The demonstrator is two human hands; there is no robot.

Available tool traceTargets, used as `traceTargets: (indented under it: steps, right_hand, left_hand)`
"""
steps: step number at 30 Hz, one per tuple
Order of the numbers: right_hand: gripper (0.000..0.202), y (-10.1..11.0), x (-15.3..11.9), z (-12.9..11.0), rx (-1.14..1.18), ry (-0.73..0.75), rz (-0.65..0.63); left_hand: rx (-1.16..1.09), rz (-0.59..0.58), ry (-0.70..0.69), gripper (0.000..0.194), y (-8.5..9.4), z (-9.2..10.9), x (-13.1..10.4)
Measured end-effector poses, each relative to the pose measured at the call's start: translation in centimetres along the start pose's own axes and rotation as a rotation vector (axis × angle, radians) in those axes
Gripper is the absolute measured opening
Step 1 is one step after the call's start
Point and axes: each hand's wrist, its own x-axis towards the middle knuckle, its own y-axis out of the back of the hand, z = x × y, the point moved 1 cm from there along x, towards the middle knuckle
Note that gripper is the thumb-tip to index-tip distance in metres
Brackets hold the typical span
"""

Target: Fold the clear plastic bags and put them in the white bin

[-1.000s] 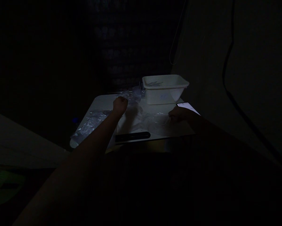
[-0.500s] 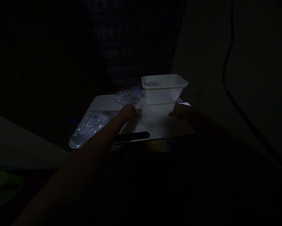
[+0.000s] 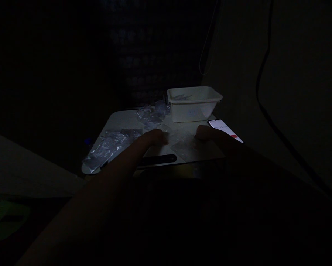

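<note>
In dim light, a clear plastic bag (image 3: 181, 140) is spread low over the small white table, between my two hands. My left hand (image 3: 157, 136) is closed at the bag's left edge, its fingertips dark and partly hidden. At the opposite edge my right hand (image 3: 204, 133) is closed as well, with thumb and fingers together on the plastic. A heap of crumpled clear plastic bags (image 3: 110, 146) lies left of my left forearm. More crinkled plastic (image 3: 151, 115) sits at the back of the table.
Behind my hands stands a white plastic tub (image 3: 192, 112) with some thin pieces inside. A lit phone (image 3: 225, 127) lies beside my right wrist. The white table (image 3: 121, 120) has a dark handle slot (image 3: 160, 159) at its front edge. A dark cable (image 3: 261, 99) hangs at right.
My left hand has moved slightly right and down, and my right hand slightly left. The phone, mostly covered before, now shows its screen. The plastic between my hands has shifted.
</note>
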Motion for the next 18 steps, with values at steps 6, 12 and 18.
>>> traceTargets:
  steps: [6, 12, 18]
  right_hand:
    - [0.014, 1.2, -1.8, -0.9, 0.011, -0.079, -0.227]
    - [0.033, 1.2, -1.3, -1.3, 0.182, -0.048, -0.148]
    - [0.033, -0.1, 0.3, -1.4, 0.009, 0.11, 0.092]
  left_hand:
    - [0.04, 0.074, 0.098, 0.035, 0.5, -0.5, -0.1]
    - [0.059, 0.077, 0.082, 0.033, 0.3, -0.8, -0.1]
    - [0.083, 0.027, 0.007, 0.029, 0.0, -0.5, -0.1]
